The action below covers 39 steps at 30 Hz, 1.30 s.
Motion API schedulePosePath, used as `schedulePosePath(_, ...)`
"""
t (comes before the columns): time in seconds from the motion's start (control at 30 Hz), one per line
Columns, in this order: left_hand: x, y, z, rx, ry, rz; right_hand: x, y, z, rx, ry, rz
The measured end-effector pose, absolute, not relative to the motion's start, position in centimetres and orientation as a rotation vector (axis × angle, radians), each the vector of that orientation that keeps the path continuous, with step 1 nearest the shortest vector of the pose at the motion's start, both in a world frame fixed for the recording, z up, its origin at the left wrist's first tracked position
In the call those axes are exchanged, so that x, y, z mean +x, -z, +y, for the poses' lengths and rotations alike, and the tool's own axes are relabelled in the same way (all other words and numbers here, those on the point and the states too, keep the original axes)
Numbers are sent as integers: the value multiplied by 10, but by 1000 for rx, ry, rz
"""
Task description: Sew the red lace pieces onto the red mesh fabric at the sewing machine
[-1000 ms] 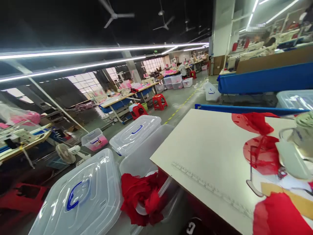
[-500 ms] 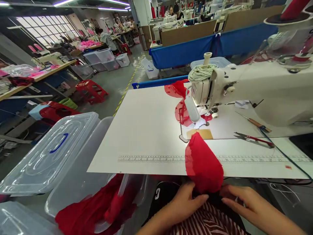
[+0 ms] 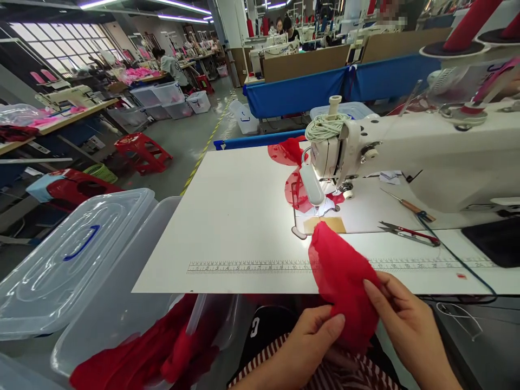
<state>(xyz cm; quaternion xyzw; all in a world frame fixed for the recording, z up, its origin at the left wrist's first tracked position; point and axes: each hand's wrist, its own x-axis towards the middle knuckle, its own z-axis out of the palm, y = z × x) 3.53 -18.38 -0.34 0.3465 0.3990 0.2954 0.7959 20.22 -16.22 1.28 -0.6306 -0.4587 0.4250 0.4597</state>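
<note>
A piece of thin red fabric (image 3: 345, 281) lies partly on the white sewing table (image 3: 235, 216) and hangs over its front edge. My left hand (image 3: 314, 336) pinches its lower left side between thumb and fingers. Higher up, at the right edge of the cloth, my right hand (image 3: 400, 309) grips it the same way. Beyond the cloth stands the sewing machine (image 3: 337, 146), its needle area lit. More sheer red fabric (image 3: 298, 189) lies to the left of the machine's head. A printed ruler scale (image 3: 252, 267) runs along the table's front.
Thread snips (image 3: 410, 234) and a wooden-handled awl (image 3: 408, 206) lie on the right of the table. An open plastic bin (image 3: 117, 292) with red fabric (image 3: 142, 346) stands at the left, beside a lidded one (image 3: 81, 254). Red stools (image 3: 143, 153) stand on the floor.
My right hand has risen from below the table edge to the fabric's right side and now pinches it. The fabric's right part has been drawn up and folded; the view has shifted slightly.
</note>
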Motion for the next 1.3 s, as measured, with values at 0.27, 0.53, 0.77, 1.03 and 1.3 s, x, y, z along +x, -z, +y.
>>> schedulePosePath(0.27,11,-21,-170,1726,-836,1087,203,-12,-161,-1508,-956,-1057)
schedulePosePath(0.53,25,-24,-145,2497,-758,1277,194,-19,-154,-1380,-859,-1093)
schedulePosePath(0.77,25,-15,-127,2476,-945,1418,193,-17,-148,-1297,-1014,-1010)
schedulePosePath(1.03,27,-48,-144,1426,-804,1071,180,-19,-149,-1237,-514,-1627)
schedulePosePath(1.3,28,-39,-137,789,-922,945,181,9,-162,-999,-322,-1793)
